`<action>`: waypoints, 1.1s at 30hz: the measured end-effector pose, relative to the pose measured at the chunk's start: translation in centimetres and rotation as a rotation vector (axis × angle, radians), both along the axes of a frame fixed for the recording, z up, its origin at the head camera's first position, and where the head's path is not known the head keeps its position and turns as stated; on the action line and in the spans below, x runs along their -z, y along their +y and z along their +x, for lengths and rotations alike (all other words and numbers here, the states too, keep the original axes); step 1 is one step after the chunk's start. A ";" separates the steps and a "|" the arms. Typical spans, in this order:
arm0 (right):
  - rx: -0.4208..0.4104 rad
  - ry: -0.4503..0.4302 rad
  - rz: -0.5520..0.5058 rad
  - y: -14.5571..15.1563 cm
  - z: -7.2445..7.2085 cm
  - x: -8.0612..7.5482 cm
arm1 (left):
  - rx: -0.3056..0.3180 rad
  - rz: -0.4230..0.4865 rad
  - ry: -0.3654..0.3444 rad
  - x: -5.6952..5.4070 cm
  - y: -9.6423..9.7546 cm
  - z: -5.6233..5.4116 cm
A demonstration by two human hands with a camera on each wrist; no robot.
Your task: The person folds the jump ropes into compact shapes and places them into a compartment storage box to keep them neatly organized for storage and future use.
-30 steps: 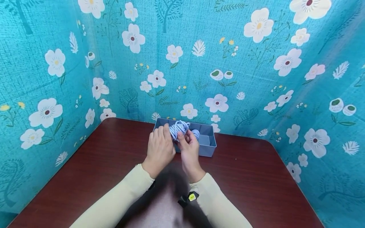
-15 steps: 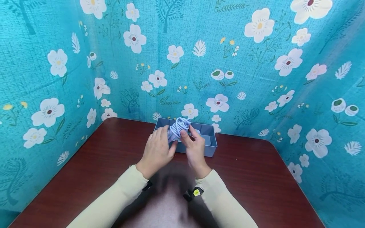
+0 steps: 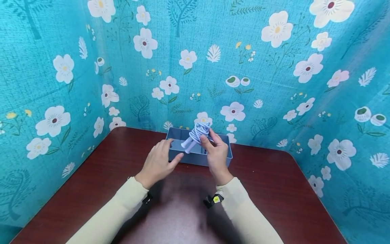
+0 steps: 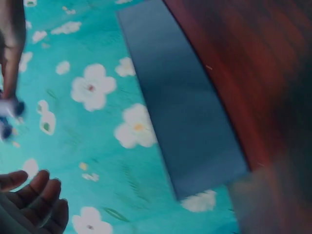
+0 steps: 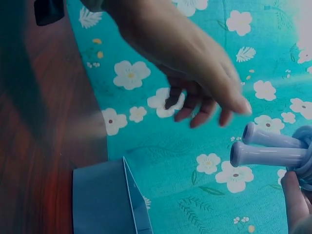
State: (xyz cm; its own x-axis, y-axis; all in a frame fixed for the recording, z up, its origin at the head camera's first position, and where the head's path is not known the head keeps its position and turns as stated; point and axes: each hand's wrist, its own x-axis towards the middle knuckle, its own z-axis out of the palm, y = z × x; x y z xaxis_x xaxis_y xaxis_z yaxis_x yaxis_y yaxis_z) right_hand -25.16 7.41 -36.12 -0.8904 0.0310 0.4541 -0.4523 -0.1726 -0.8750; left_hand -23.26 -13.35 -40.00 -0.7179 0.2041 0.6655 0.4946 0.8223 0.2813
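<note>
My right hand point(image 3: 217, 155) pinches a coiled light-blue jump rope point(image 3: 199, 133) between thumb and fingers, above the grey-blue box point(image 3: 195, 159). Two pale handles point(image 5: 273, 156) stick out side by side from the wound cord, pointing toward my left hand point(image 3: 156, 163). That left hand is apart from the rope, thumb and fingers spread, with its fingertips near the box's left front rim. In the left wrist view its fingers point(image 4: 41, 202) are relaxed around nothing. Part of the box's right inside is hidden behind the right hand and rope.
The box stands near the back edge of a dark red-brown table point(image 3: 268, 189). Close behind it hangs a turquoise flowered cloth point(image 3: 195, 84), which also covers both sides. Both wrists wear black straps, the right one with a yellow tag point(image 3: 217, 199).
The left hand has let go of the jump rope and drawn back to the left, opening its fingers. The right hand has moved slightly right with the rope, so both handles show.
</note>
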 end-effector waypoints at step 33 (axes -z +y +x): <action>0.052 -0.025 0.148 -0.2 -2.9 0.6 | -0.128 0.838 -0.675 7.8 -4.3 -7.7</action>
State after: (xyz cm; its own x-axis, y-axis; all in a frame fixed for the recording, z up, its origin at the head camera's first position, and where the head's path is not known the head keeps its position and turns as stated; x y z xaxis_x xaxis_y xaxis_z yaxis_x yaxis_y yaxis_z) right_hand -28.07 7.19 -36.70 -0.9006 0.0119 0.4346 -0.4347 -0.0180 -0.9004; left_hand -30.94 -17.64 -47.80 -0.9720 -0.2343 0.0176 -0.0493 0.2764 0.9598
